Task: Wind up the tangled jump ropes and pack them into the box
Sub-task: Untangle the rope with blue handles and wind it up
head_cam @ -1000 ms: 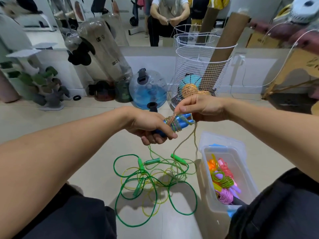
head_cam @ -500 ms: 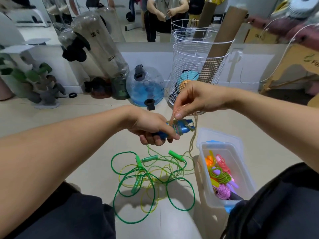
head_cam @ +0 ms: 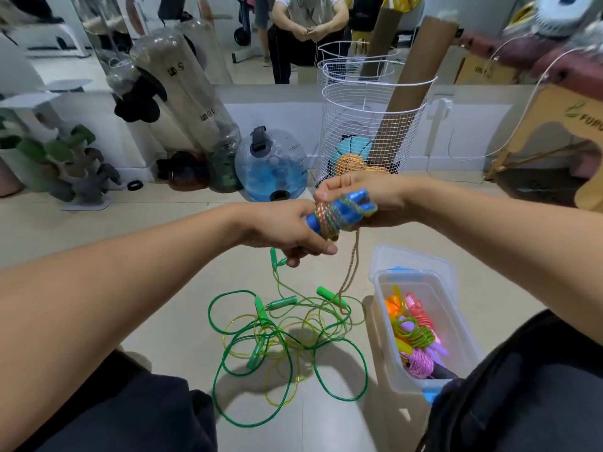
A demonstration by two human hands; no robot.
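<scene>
Blue handles [head_cam: 346,213]: held above the floor between both hands, wrapped in multicoloured braided rope [head_cam: 328,220] whose tail hangs down to the tangle.
Left hand [head_cam: 287,233]: fingers curled round the handles' near end.
Right hand [head_cam: 368,197]: closed over the far end, palm facing the camera.
Green ropes [head_cam: 280,337]: tangled on the floor, just left of the box.
Box [head_cam: 424,327]: clear plastic, holding wound coloured ropes.
Writing: "10" and "S" marks on the tall clear bottle [head_cam: 192,102]; "FOR…" partly cut off on the cardboard [head_cam: 584,119].

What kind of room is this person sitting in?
Probably a home exercise or activity room: a wall mirror along the floor, big water jugs, and a wire basket holding balls and cardboard tubes.
</scene>
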